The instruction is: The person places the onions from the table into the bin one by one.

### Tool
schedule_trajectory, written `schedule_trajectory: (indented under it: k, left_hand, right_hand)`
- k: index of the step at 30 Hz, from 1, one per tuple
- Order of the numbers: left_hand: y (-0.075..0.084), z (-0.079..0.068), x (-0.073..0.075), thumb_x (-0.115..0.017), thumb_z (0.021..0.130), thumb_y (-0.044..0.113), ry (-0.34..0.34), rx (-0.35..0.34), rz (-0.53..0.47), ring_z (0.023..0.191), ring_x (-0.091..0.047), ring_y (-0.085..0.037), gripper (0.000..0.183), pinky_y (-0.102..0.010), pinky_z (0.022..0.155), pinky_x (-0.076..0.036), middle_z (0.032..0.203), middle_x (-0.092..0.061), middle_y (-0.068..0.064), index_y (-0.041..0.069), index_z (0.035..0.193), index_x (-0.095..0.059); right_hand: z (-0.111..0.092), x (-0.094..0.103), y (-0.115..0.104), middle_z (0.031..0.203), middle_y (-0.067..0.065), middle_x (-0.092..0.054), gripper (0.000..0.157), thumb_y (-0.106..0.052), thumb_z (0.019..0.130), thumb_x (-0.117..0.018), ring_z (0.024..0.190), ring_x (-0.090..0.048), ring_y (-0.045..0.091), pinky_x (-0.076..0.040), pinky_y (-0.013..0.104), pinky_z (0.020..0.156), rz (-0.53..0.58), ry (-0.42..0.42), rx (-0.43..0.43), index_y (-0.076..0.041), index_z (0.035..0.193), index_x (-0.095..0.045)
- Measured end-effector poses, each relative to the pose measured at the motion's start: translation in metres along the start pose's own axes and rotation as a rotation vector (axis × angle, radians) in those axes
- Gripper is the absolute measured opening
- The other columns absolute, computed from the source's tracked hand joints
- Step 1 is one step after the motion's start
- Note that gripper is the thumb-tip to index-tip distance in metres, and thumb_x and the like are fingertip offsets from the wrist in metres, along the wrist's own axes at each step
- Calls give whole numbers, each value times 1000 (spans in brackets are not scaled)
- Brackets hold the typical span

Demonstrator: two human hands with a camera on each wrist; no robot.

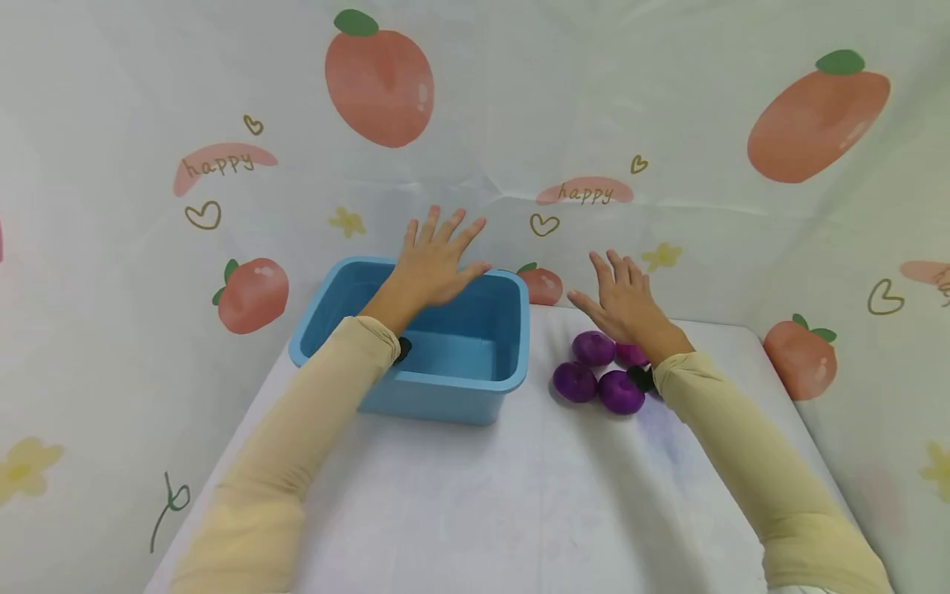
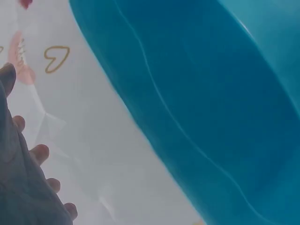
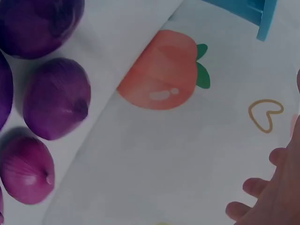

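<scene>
Above a blue plastic tub my left hand hovers with its fingers spread, holding nothing. The left wrist view shows the fingertips beside the tub's blue wall. My right hand, fingers extended and thumb out, is held over a cluster of purple onions on the right. In the right wrist view several onions lie close together, one of them pinker, and the right hand is apart from them. My right forearm and hand partly hide the cluster in the head view.
A white cloth covers the table and a printed sheet with fruit, hearts and the word happy hangs behind it. The tub stands at the table's back left, near the sheet. A dark wrist strap piece shows under the left wrist.
</scene>
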State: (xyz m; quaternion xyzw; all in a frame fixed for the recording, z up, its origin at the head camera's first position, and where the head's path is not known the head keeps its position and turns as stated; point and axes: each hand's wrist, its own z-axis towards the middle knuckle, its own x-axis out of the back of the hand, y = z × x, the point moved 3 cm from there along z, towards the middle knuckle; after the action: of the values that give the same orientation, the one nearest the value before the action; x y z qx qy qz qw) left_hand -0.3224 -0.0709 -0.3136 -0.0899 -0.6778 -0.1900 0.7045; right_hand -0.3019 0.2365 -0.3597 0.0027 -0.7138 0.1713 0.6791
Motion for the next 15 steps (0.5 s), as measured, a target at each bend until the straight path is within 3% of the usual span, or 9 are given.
schedule_trajectory:
  k: [8,15]
  left_hand:
    - [-16,-17,9,-35,103,63,5,-5,7,162,9,-36,73,-64,129,1,175,-6,-3,37,165,-8]
    - [-38,-33,20,-37,104,61,29,-2,23,162,6,-37,71,-66,128,-1,175,-9,-4,36,165,-10]
  right_hand:
    - [-17,-18,9,158,29,-32,82,-62,103,-39,143,-27,56,-27,67,120,66,73,63,-4,159,-25]
    - [-37,-44,14,149,30,-41,80,-58,101,-50,139,-35,53,-35,68,115,109,67,53,0,154,-34]
